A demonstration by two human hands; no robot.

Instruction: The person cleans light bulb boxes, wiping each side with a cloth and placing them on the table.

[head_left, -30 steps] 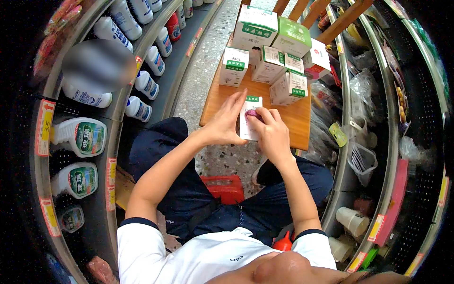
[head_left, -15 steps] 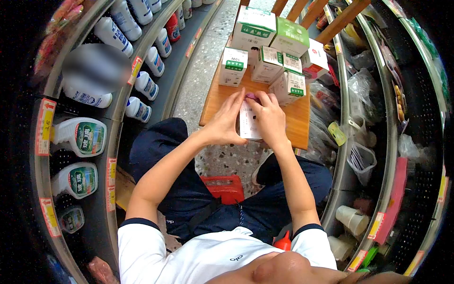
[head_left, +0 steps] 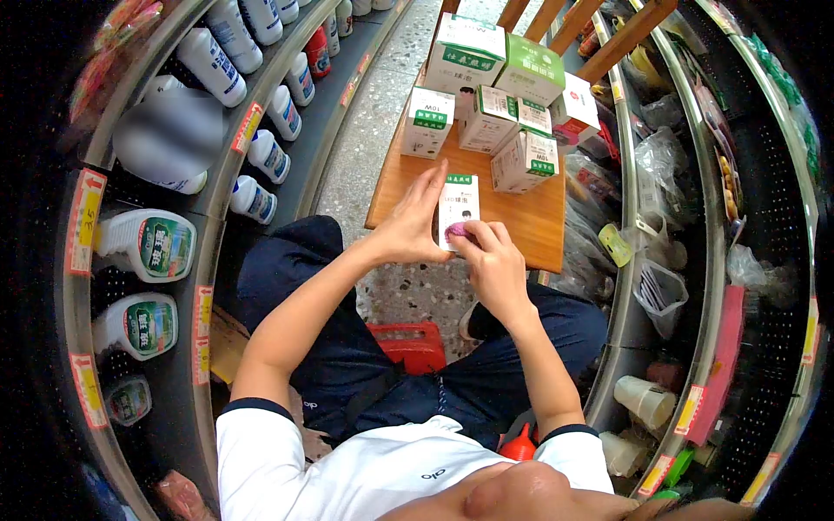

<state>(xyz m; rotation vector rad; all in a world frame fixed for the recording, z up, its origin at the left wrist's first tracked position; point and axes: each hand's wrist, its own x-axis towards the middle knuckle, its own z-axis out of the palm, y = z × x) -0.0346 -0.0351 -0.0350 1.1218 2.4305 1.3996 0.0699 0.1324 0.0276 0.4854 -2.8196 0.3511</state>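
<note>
A white and green bulb box [head_left: 459, 195] lies on the wooden bench [head_left: 530, 247] nearest the body. My left hand [head_left: 415, 221] is against its left side, thumb below and fingers stretched up, steadying it. Pinched in my right hand [head_left: 488, 252] is a small purple cloth [head_left: 456, 233], pressed on the lower part of the box's face. Beyond the hands stand several white and green boxes, among them one marked 10W [head_left: 427, 122], another 10W box [head_left: 525, 162] on the right and a larger box [head_left: 465, 61] at the back.
Shelves flank both sides. White bottles [head_left: 282, 113] and green-labelled spray bottles [head_left: 156, 246] stand on the left; bagged goods [head_left: 660, 165] and a white basket [head_left: 662, 295] are on the right. A red plastic object [head_left: 410, 346] is between the legs.
My right hand has moved down the box toward the body with the purple cloth, uncovering the green top end. My left hand has stayed nearly still.
</note>
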